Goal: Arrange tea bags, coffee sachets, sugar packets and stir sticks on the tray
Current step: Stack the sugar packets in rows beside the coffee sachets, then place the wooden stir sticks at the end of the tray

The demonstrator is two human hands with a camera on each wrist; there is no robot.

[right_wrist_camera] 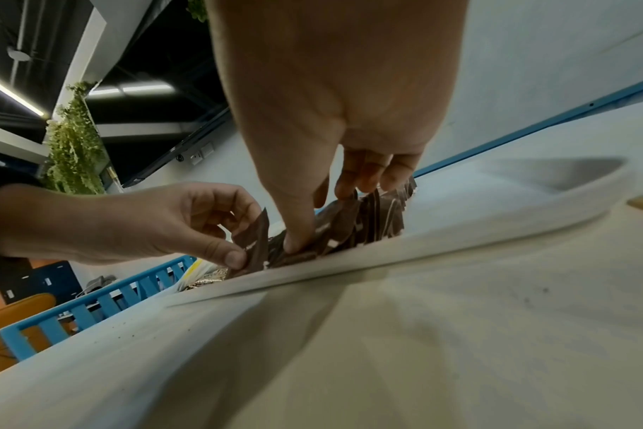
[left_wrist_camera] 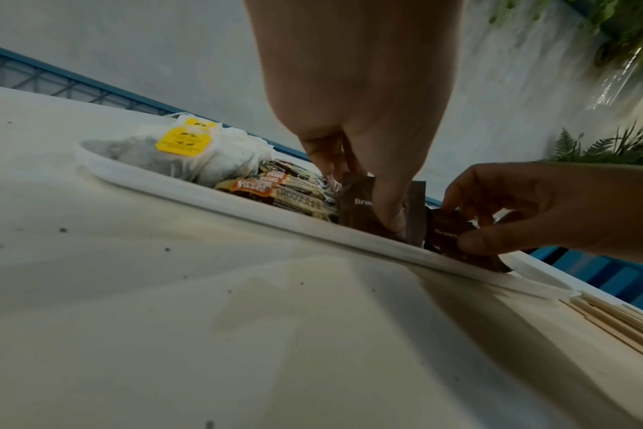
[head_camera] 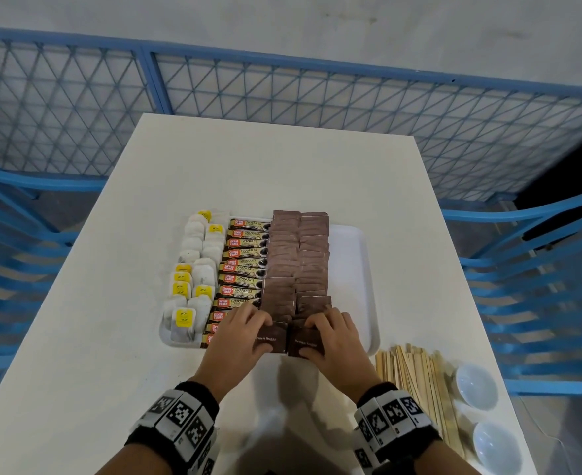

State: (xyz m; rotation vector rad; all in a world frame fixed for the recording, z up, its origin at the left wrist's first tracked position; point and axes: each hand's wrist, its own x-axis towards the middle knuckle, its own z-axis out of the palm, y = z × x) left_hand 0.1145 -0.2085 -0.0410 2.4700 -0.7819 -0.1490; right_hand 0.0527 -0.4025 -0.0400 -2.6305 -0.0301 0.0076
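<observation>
1. White tray point(head_camera: 365, 269) sits on the white tabletop point(head_camera: 282, 166), long side running away from the person.
2. Tray contents, left to right: tea bags point(head_camera: 193, 269) with yellow tags, a column of coffee sachets point(head_camera: 245, 269), then two columns of brown sugar packets point(head_camera: 296, 258) overlapped like shingles. Right strip of the tray is bare.
3. Left hand point(head_camera: 238, 334): grip is pinching the nearest brown sugar packet of the left column point(head_camera: 271, 339), thumb on its printed face, fingers curled over its top edge. Left wrist view shows this packet standing nearly upright just inside the near rim of the tray.
4. Right hand point(head_camera: 334, 337): grip is pinching the nearest packet of the right column point(head_camera: 305, 342), thumb on the face, fingers over the far edge. This packet is tilted, leaning back on the row.
5. The two hands are just beside each other, not touching.
6. Stir sticks point(head_camera: 416, 378) lie in a loose pile on the tabletop, right of the near right corner of the tray.
7. Two small white bowls point(head_camera: 476, 385) stand right of the sticks.
</observation>
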